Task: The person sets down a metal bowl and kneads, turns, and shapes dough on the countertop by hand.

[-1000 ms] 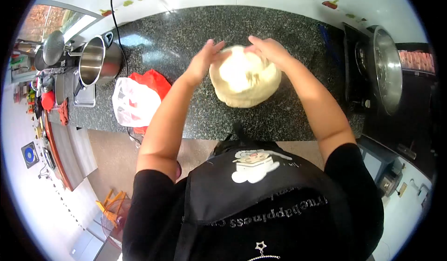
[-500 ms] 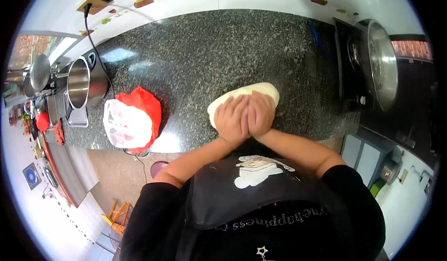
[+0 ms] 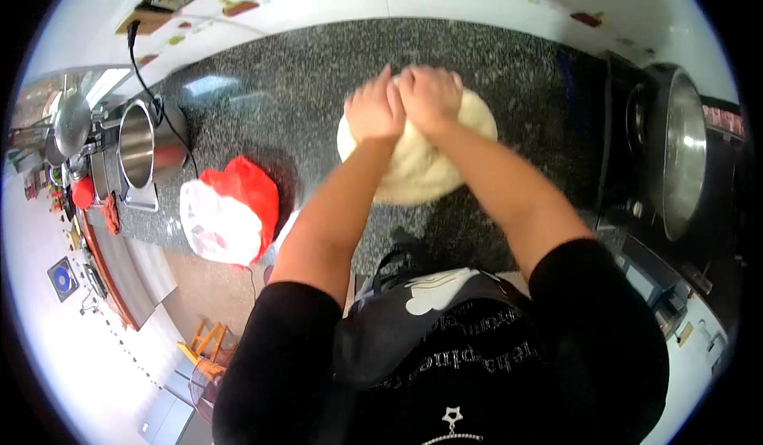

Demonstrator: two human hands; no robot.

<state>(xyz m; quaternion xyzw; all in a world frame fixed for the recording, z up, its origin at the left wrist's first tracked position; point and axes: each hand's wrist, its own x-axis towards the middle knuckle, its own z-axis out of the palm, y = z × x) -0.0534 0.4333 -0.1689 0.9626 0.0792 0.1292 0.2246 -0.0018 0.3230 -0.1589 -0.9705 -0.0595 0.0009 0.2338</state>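
A large, pale piece of dough [image 3: 417,171] lies spread on the dark speckled counter, wider than both hands together. My left hand [image 3: 375,111] presses on its far left part, the fingers bent over the far edge and the thumb pointing forward. Close beside it, my right hand [image 3: 431,95] bears down on the far edge too, its fingers curled over the dough. Both forearms reach straight out across the dough, and the fingertips are partly hidden and a little blurred.
A red and white bag [image 3: 230,214] sits on the counter [image 3: 294,71] to the left. Behind it stand a steel pot [image 3: 139,147] and a black power cord [image 3: 151,87]. At the right is a wide metal pan [image 3: 685,151] on a black stove [image 3: 624,135].
My hands have moved forward and apart, from stacked together on the dough's near side to side by side at its far edge. The dough looks broader and flatter.
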